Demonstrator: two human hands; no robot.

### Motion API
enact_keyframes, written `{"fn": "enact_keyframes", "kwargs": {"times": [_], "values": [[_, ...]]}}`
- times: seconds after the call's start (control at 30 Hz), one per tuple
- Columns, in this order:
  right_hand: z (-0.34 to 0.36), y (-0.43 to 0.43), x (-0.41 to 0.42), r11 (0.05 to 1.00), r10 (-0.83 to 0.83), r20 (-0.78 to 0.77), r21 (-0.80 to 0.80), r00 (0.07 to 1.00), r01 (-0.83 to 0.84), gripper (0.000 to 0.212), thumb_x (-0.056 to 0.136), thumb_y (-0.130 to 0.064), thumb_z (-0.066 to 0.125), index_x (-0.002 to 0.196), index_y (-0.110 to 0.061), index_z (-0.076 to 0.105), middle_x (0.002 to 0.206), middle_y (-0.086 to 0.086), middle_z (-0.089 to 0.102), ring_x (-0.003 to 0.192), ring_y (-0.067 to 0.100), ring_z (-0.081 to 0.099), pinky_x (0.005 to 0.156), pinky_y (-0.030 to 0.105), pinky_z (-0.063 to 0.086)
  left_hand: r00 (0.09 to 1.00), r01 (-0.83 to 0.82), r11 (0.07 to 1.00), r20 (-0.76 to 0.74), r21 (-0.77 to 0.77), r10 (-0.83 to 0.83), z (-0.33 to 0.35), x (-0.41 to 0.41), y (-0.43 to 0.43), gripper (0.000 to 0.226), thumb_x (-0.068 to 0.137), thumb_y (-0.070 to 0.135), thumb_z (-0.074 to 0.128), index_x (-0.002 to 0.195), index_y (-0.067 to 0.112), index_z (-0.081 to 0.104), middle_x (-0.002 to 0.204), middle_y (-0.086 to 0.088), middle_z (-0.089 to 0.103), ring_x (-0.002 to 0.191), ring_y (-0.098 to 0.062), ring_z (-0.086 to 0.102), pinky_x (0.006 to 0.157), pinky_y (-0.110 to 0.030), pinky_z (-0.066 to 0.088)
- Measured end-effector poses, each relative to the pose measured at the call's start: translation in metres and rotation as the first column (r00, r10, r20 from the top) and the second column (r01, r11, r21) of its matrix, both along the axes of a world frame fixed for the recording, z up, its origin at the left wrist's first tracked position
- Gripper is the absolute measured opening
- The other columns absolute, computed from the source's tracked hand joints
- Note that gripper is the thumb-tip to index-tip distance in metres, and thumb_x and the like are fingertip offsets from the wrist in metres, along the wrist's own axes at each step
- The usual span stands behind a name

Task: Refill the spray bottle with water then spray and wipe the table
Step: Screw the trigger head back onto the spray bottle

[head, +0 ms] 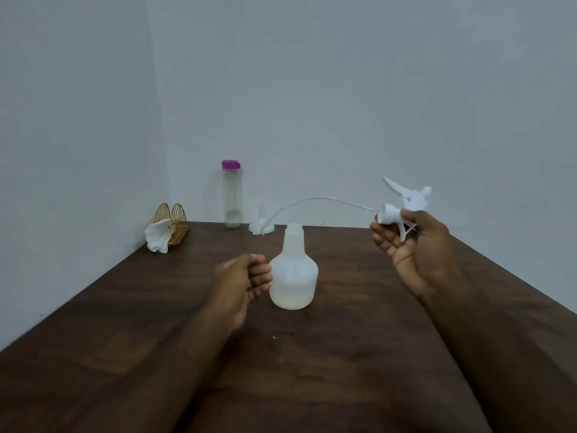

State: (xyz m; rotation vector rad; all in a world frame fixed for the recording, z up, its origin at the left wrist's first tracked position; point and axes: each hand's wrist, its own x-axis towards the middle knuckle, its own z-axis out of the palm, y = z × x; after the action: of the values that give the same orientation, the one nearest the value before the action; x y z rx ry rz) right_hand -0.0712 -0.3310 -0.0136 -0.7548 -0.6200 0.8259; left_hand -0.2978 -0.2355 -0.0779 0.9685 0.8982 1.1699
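A translucent white spray bottle body (293, 276) stands upright and uncapped in the middle of the dark wooden table (187, 339). My left hand (242, 281) is curled just left of it, fingertips at its side. My right hand (412, 245) holds the white spray head (406, 203) up to the right of the bottle, its thin dip tube (312, 200) arcing left above the bottle's mouth. A clear water bottle with a purple cap (232, 195) stands at the table's far edge by the wall. A white cloth (157, 237) lies at the far left corner.
A gold wire napkin holder (175, 221) stands behind the cloth in the corner. A small white funnel-like object (261, 223) rests at the far edge right of the water bottle. Walls close off the table's far and left sides.
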Motion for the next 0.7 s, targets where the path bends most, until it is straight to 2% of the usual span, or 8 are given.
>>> {"fn": "enact_keyframes", "kwargs": {"times": [0.1,0.2,0.33,0.43,0.5,0.6,0.7], "values": [[0.004,0.001,0.011,1.000,-0.008,0.076,0.000,0.997,0.008,0.019,0.095,-0.010,0.041,0.102,-0.004,0.058,0.089,0.013,0.063,0.076,0.024,0.069,0.073,0.031,0.057,0.989,0.115,0.985,0.108,-0.126,-0.101,0.004,-0.007,0.013,0.044,0.099,0.038,0.037,0.098,0.003,0.064,0.079,-0.011,0.069,0.057,-0.014,0.066,0.048,-0.022,0.053],[0.003,0.002,0.011,1.000,0.012,0.161,0.007,0.987,-0.013,0.020,0.094,-0.007,0.038,0.097,-0.003,0.058,0.087,0.013,0.064,0.074,0.025,0.069,0.072,0.032,0.057,0.977,0.210,0.968,0.065,-0.138,-0.203,0.007,-0.010,0.018,0.050,0.096,0.046,0.046,0.101,0.000,0.064,0.077,-0.012,0.071,0.059,-0.016,0.068,0.048,-0.023,0.055],[0.001,0.000,0.011,0.997,0.040,0.172,0.053,0.984,-0.050,0.022,0.093,-0.005,0.036,0.094,-0.002,0.057,0.087,0.016,0.064,0.074,0.028,0.067,0.071,0.033,0.058,0.972,0.225,0.963,-0.031,-0.146,-0.232,0.013,-0.004,0.018,0.033,0.091,0.030,0.062,0.096,-0.002,0.064,0.075,-0.016,0.071,0.057,-0.017,0.068,0.047,-0.025,0.055],[-0.002,0.000,0.009,0.996,0.054,0.209,0.057,0.976,-0.067,0.022,0.093,-0.004,0.036,0.093,-0.002,0.058,0.086,0.016,0.065,0.074,0.027,0.067,0.072,0.035,0.057,0.983,0.177,0.974,0.071,-0.144,-0.169,0.009,0.001,0.017,0.019,0.088,0.006,0.065,0.101,-0.008,0.064,0.083,-0.020,0.068,0.062,-0.019,0.068,0.050,-0.025,0.058],[-0.003,0.002,0.008,0.998,0.043,0.271,0.022,0.962,-0.051,0.022,0.095,-0.004,0.037,0.093,-0.002,0.060,0.086,0.015,0.065,0.071,0.025,0.069,0.070,0.034,0.057,0.988,0.113,0.985,0.124,-0.127,-0.097,0.007,0.004,0.016,0.017,0.087,-0.007,0.061,0.103,-0.011,0.062,0.087,-0.020,0.067,0.070,-0.020,0.067,0.053,-0.024,0.058],[-0.002,0.003,0.006,0.996,-0.017,0.401,-0.077,0.916,0.052,0.019,0.097,-0.006,0.044,0.095,-0.003,0.062,0.084,0.014,0.066,0.067,0.024,0.069,0.066,0.033,0.057,0.993,0.026,0.998,0.120,-0.063,-0.018,0.002,0.007,0.018,0.013,0.087,-0.009,0.060,0.100,-0.006,0.063,0.088,-0.018,0.067,0.072,-0.020,0.066,0.057,-0.024,0.059],[-0.002,0.003,0.007,0.977,-0.044,0.468,-0.163,0.883,0.135,0.017,0.098,-0.015,0.054,0.094,-0.001,0.064,0.074,0.012,0.067,0.062,0.023,0.068,0.061,0.033,0.055,0.992,-0.023,1.000,0.122,-0.005,0.024,-0.004,0.007,0.021,0.013,0.087,-0.007,0.061,0.097,0.001,0.064,0.090,-0.017,0.068,0.075,-0.020,0.068,0.062,-0.025,0.060]]}}
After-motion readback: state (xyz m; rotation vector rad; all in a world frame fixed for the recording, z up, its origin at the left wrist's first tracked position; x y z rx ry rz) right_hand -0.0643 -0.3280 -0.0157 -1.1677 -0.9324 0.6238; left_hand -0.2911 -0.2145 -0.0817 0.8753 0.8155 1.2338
